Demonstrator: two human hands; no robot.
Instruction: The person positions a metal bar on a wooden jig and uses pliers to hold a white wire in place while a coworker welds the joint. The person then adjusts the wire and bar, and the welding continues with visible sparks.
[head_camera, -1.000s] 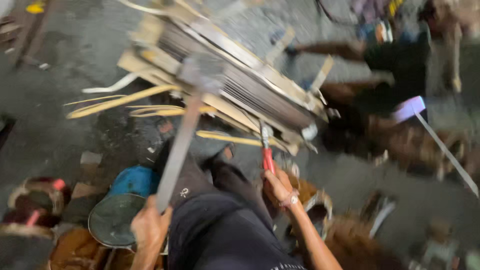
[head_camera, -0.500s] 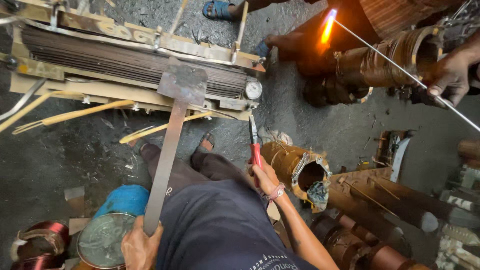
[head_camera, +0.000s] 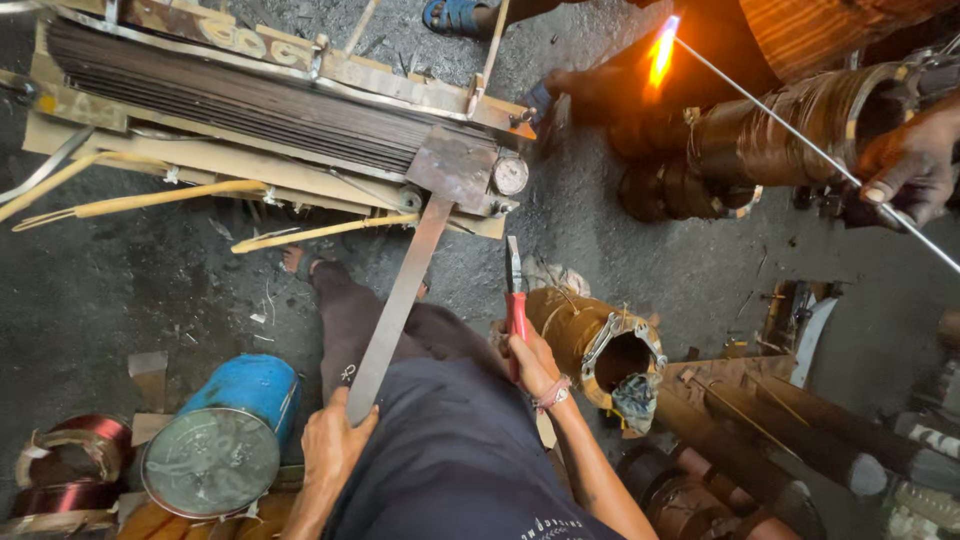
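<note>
Left hand (head_camera: 330, 445), at 7 o'clock, has its fingers wrapped tight around the near end of a long flat metal bar (head_camera: 400, 300). The bar runs up toward 12 o'clock, its far end touching the finned metal core (head_camera: 250, 100) on the ground. Right hand (head_camera: 533, 365), near centre, has its fingers closed around red-handled pliers (head_camera: 514, 290) pointing upward, just beside a copper-wound cylinder (head_camera: 600, 345). At 1 o'clock, another person's torch flame (head_camera: 661, 50) burns.

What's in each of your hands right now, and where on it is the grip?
Left hand grips the long flat metal bar at its near end. Right hand grips the pliers by their red handles, jaws pointing away.
</note>
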